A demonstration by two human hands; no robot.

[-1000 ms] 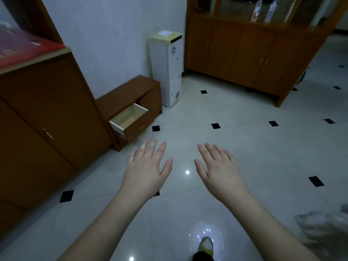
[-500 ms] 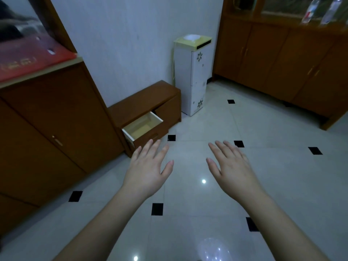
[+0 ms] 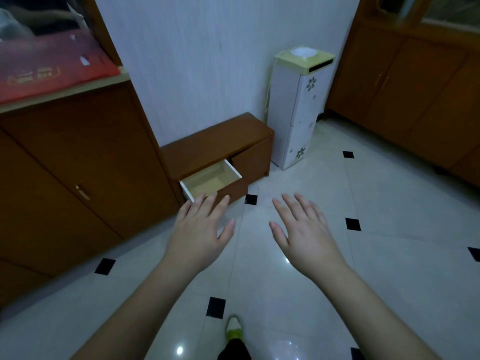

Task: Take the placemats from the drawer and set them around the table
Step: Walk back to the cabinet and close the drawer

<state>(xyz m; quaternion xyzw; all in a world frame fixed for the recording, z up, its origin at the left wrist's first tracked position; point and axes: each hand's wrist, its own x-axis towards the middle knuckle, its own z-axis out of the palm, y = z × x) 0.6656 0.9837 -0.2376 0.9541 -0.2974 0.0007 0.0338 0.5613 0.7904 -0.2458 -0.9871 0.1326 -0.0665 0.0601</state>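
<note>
The drawer [image 3: 211, 179] stands pulled out of the low cabinet [image 3: 218, 146], ready for reaching in; no placemats show in its visible part. Left hand [image 3: 200, 231] before it and right hand [image 3: 305, 233] right of it hover flat, fingers released, empty

Left hand [image 3: 200, 232] covers the near corner of the open drawer [image 3: 211, 179]; drawer's near inside floor hidden behind its front panel. Both forearms cut off by bottom edge. Shoe [image 3: 234, 331] and dark trouser leg cut off at bottom edge. Gold lettering on red item [image 3: 52, 66] on the tall cabinet top blurred, unreadable. Right cabinet [image 3: 415, 100] cut off by right and top edges.
</note>
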